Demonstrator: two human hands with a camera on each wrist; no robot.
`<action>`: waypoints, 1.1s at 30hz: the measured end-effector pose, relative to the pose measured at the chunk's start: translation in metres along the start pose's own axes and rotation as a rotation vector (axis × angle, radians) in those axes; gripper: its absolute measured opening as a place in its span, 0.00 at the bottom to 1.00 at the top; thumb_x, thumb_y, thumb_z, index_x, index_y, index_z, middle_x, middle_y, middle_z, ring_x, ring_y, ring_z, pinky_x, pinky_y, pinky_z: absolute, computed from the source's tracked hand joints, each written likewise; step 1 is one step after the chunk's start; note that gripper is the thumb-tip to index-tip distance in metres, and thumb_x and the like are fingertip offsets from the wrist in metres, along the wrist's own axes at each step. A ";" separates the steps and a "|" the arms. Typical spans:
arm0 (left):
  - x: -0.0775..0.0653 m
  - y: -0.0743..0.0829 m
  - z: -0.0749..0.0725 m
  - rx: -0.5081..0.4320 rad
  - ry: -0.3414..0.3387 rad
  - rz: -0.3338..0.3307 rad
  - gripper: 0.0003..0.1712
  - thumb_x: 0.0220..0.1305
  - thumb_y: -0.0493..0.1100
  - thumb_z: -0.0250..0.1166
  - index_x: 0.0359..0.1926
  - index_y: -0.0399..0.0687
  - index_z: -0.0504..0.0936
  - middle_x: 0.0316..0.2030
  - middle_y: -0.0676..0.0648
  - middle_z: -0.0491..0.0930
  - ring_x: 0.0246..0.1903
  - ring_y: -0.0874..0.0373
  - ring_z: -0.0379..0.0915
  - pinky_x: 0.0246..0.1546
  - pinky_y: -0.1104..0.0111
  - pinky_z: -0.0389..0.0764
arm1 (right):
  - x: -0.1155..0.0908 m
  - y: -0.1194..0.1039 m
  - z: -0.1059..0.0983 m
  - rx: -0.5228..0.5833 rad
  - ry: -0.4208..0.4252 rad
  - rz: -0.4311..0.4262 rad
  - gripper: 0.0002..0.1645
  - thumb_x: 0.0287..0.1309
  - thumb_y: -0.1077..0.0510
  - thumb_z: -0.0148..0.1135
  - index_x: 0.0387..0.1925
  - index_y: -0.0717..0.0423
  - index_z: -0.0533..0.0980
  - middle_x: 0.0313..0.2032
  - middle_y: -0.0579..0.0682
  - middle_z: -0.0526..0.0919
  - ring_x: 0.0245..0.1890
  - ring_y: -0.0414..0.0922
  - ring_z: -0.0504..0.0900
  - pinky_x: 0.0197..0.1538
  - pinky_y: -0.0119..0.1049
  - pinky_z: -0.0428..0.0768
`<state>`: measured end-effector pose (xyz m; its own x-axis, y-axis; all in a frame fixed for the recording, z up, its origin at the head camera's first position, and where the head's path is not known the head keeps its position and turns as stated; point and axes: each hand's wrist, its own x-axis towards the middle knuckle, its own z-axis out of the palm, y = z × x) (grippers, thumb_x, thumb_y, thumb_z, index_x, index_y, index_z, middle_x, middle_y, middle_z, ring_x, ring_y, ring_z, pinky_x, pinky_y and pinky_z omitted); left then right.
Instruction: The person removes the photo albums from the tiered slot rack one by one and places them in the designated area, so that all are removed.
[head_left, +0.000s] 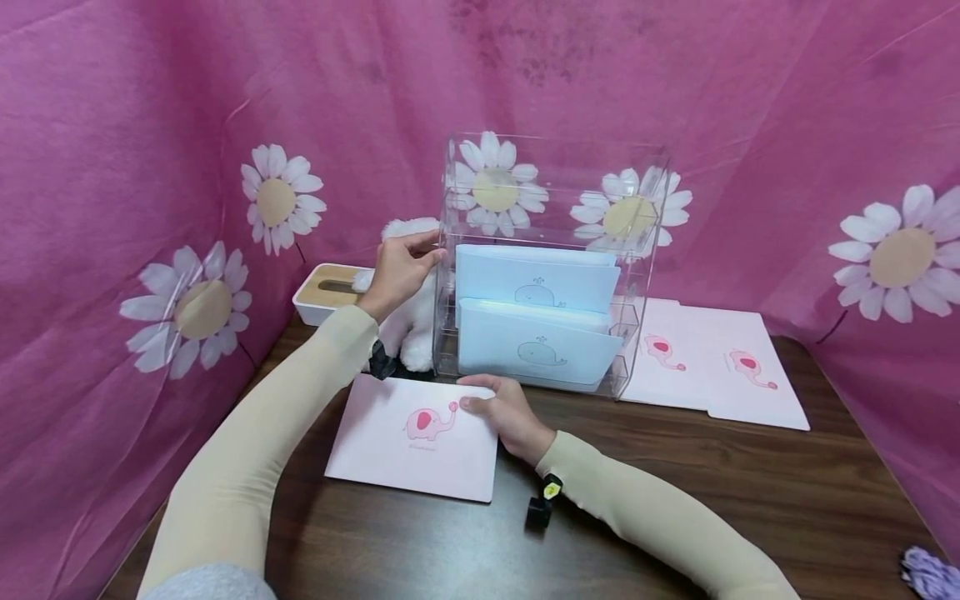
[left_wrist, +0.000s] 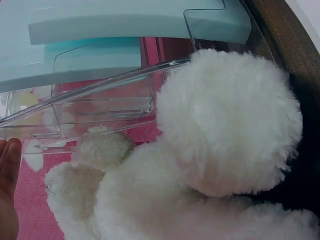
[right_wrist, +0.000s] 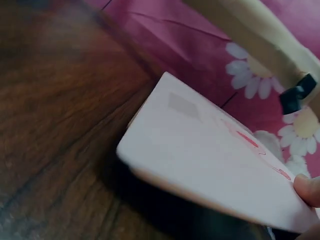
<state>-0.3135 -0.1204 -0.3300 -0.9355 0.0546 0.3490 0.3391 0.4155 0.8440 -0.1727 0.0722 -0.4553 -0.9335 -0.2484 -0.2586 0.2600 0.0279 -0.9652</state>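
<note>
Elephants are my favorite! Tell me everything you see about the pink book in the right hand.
The book is thin, closed and pale pink, with rounded corners, and looks like card. On its cover a pink elephant raises its trunk above writing too small to read. The right hand pinches its upper right corner, holding it at least partly off the table, in front of the clear rack.

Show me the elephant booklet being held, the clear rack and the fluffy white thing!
Elephant booklet (head_left: 426, 427): head view, its printed elephant.
Clear rack (head_left: 635, 315): head view, its right wall.
Fluffy white thing (left_wrist: 230, 120): left wrist view, its round part.
</note>
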 end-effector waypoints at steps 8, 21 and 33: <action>0.000 -0.001 -0.001 0.013 0.008 -0.003 0.23 0.66 0.43 0.71 0.62 0.49 0.82 0.50 0.42 0.88 0.50 0.52 0.87 0.49 0.65 0.87 | 0.011 0.014 0.019 -0.098 0.017 -0.041 0.21 0.60 0.66 0.65 0.55 0.60 0.81 0.43 0.60 0.90 0.30 0.41 0.88 0.35 0.36 0.89; 0.000 -0.002 0.001 -0.006 0.004 -0.001 0.24 0.66 0.43 0.70 0.62 0.48 0.82 0.51 0.41 0.88 0.50 0.51 0.87 0.51 0.63 0.87 | 0.022 0.002 0.015 -0.662 0.003 -0.194 0.15 0.56 0.52 0.72 0.46 0.48 0.87 0.49 0.49 0.89 0.51 0.45 0.84 0.59 0.45 0.81; 0.000 0.000 0.001 -0.016 0.003 -0.015 0.23 0.66 0.42 0.71 0.62 0.49 0.82 0.50 0.41 0.88 0.49 0.51 0.87 0.43 0.73 0.85 | 0.022 -0.004 0.006 -0.734 -0.074 -0.205 0.15 0.56 0.57 0.71 0.47 0.46 0.87 0.49 0.47 0.89 0.53 0.44 0.83 0.59 0.45 0.81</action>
<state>-0.3138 -0.1191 -0.3304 -0.9403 0.0457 0.3373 0.3264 0.4019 0.8555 -0.1928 0.0608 -0.4570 -0.9197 -0.3814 -0.0935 -0.1712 0.6037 -0.7786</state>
